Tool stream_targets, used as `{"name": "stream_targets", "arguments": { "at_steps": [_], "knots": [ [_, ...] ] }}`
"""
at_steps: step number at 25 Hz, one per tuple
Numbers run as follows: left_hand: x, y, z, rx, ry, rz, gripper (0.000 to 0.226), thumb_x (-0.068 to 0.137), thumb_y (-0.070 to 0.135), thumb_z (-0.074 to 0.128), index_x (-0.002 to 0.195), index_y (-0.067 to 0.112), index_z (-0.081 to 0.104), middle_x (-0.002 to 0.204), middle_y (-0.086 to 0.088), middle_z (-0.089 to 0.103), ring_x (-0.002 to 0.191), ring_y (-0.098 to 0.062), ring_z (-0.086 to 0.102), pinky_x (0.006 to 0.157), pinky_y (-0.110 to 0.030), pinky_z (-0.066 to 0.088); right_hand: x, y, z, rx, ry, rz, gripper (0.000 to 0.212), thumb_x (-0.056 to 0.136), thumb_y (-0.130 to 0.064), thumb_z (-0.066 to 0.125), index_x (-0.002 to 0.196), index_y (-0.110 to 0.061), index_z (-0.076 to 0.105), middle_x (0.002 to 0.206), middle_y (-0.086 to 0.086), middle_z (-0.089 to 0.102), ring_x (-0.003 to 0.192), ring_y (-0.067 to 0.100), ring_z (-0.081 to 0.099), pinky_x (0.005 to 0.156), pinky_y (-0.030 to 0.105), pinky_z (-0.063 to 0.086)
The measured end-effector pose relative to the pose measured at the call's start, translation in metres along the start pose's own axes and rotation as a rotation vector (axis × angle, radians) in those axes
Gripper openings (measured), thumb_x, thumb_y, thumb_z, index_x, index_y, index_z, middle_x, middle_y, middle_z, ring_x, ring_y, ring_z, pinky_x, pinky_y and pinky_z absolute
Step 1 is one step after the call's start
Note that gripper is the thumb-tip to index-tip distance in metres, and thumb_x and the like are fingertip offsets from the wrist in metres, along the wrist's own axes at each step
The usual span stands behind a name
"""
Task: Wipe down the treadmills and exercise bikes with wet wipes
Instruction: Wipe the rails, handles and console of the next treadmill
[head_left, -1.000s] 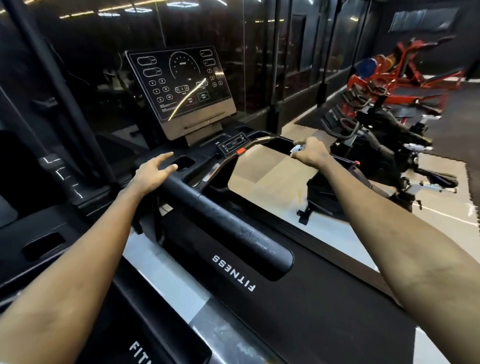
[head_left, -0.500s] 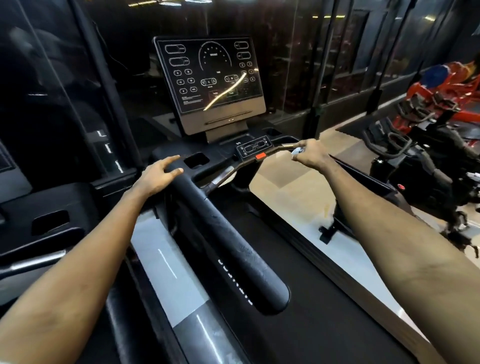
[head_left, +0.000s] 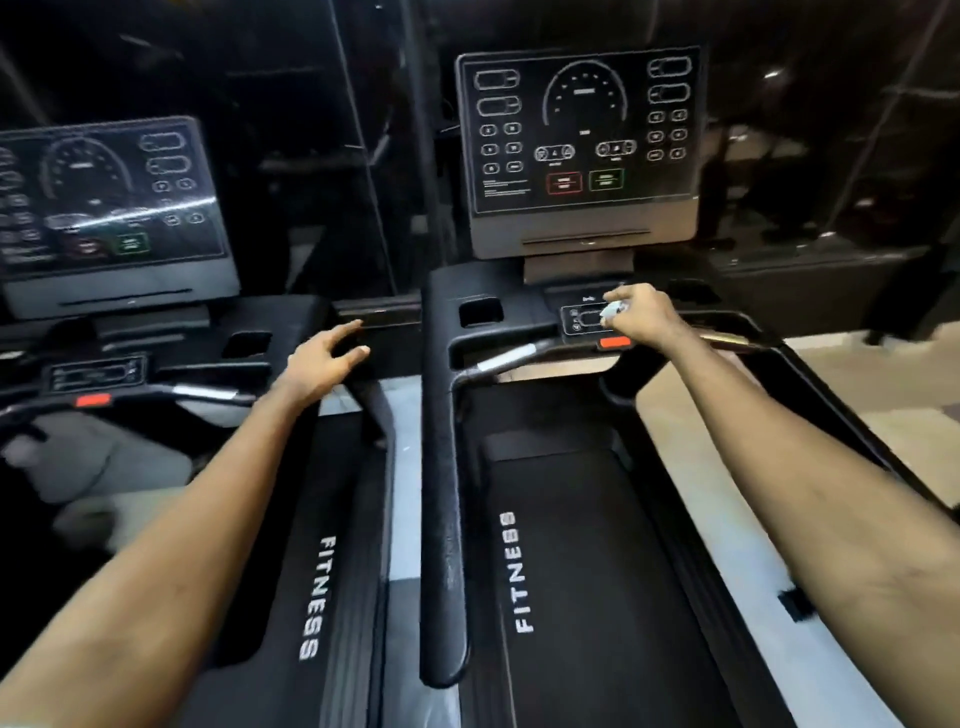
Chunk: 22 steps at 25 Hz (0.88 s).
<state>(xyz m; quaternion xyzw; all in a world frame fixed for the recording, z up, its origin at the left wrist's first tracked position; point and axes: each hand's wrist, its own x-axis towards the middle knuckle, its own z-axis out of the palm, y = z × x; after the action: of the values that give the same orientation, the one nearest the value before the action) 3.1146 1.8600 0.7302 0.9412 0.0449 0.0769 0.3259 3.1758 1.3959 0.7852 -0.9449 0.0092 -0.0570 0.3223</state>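
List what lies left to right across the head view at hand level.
Left red button → left hand → long black handrail → right hand, gripping a wipe → metal grip.

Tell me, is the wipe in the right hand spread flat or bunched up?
Bunched up: the wipe shows only as a small white wad between curled fingers of the right hand.

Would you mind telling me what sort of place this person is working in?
Most likely a gym: a treadmill stands beside a second treadmill, each with a button console, and FITNESS lettering runs along their side rails.
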Motion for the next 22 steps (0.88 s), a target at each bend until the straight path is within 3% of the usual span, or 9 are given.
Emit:
{"name": "stream_targets", "arguments": {
  "at_steps": [3, 5, 8, 10, 14, 18, 20, 22],
  "knots": [
    [-0.033, -0.004, 0.001, 0.026, 0.024, -0.089, 0.067, 0.084, 0.064, 0.06, 0.146, 0.041, 0.049, 0.149, 0.001, 0.052, 0.14, -0.02, 0.045, 0.12, -0.041, 0.031, 0.03, -0.001, 0.02, 0.061, -0.059, -0.04, 0.043, 0.086, -0.014, 0.073, 0.129, -0.015, 0.068, 0.129, 0.007, 0.067, 0.121, 0.024, 0.06, 0.092, 0.019, 0.04],
    [-0.044, -0.009, 0.008, 0.05, 0.051, -0.161, 0.059, 0.092, 0.052, 0.064, 0.147, 0.038, 0.048, 0.15, -0.002, 0.051, 0.141, -0.021, 0.044, 0.12, -0.039, 0.03, 0.051, -0.005, 0.044, 0.088, -0.126, -0.103, 0.043, 0.085, -0.014, 0.073, 0.128, -0.014, 0.069, 0.131, 0.007, 0.067, 0.123, 0.023, 0.06, 0.098, 0.02, 0.04],
    [-0.062, -0.018, 0.022, 0.051, 0.094, -0.255, 0.075, 0.077, 0.072, 0.054, 0.146, 0.044, 0.046, 0.15, 0.0, 0.051, 0.141, -0.02, 0.044, 0.119, -0.048, 0.03, 0.082, -0.013, 0.081, 0.078, -0.221, -0.179, 0.04, 0.085, -0.014, 0.072, 0.125, -0.014, 0.07, 0.127, 0.006, 0.069, 0.119, 0.023, 0.062, 0.096, 0.021, 0.042],
    [-0.067, -0.024, 0.032, 0.018, 0.147, -0.316, 0.076, 0.074, 0.074, 0.051, 0.145, 0.047, 0.046, 0.15, 0.004, 0.051, 0.14, -0.018, 0.045, 0.119, -0.049, 0.031, 0.104, -0.019, 0.097, 0.1, -0.254, -0.215, 0.04, 0.085, -0.014, 0.071, 0.125, -0.015, 0.07, 0.123, 0.006, 0.071, 0.115, 0.022, 0.063, 0.091, 0.019, 0.041],
    [-0.073, -0.014, 0.046, 0.017, 0.17, -0.403, 0.066, 0.086, 0.06, 0.059, 0.147, 0.041, 0.047, 0.15, 0.004, 0.052, 0.139, -0.018, 0.047, 0.118, -0.041, 0.034, 0.139, -0.029, 0.113, 0.048, -0.369, -0.326, 0.044, 0.082, -0.017, 0.072, 0.126, -0.017, 0.069, 0.118, 0.004, 0.073, 0.113, 0.019, 0.065, 0.097, 0.023, 0.045],
    [-0.078, 0.004, 0.052, 0.041, 0.266, -0.482, 0.054, 0.097, 0.037, 0.064, 0.149, 0.029, 0.049, 0.149, 0.0, 0.053, 0.138, -0.019, 0.047, 0.112, -0.029, 0.031, 0.169, -0.041, 0.122, 0.039, -0.42, -0.415, 0.045, 0.084, -0.016, 0.074, 0.129, -0.016, 0.068, 0.126, 0.007, 0.069, 0.12, 0.024, 0.061, 0.097, 0.025, 0.044],
    [-0.088, 0.01, 0.063, 0.043, 0.296, -0.526, 0.054, 0.098, 0.036, 0.063, 0.149, 0.029, 0.049, 0.15, 0.001, 0.052, 0.14, -0.019, 0.045, 0.114, -0.031, 0.03, 0.174, -0.045, 0.135, 0.029, -0.471, -0.457, 0.045, 0.083, -0.016, 0.074, 0.128, -0.016, 0.069, 0.128, 0.007, 0.068, 0.122, 0.024, 0.06, 0.1, 0.026, 0.043],
    [-0.105, 0.009, 0.074, 0.044, 0.315, -0.605, 0.057, 0.095, 0.049, 0.061, 0.148, 0.038, 0.047, 0.152, 0.004, 0.049, 0.142, -0.019, 0.041, 0.119, -0.041, 0.029, 0.177, -0.051, 0.155, 0.047, -0.553, -0.494, 0.043, 0.082, -0.017, 0.073, 0.125, -0.016, 0.07, 0.122, 0.007, 0.071, 0.116, 0.023, 0.063, 0.097, 0.026, 0.044]
  ]
}}
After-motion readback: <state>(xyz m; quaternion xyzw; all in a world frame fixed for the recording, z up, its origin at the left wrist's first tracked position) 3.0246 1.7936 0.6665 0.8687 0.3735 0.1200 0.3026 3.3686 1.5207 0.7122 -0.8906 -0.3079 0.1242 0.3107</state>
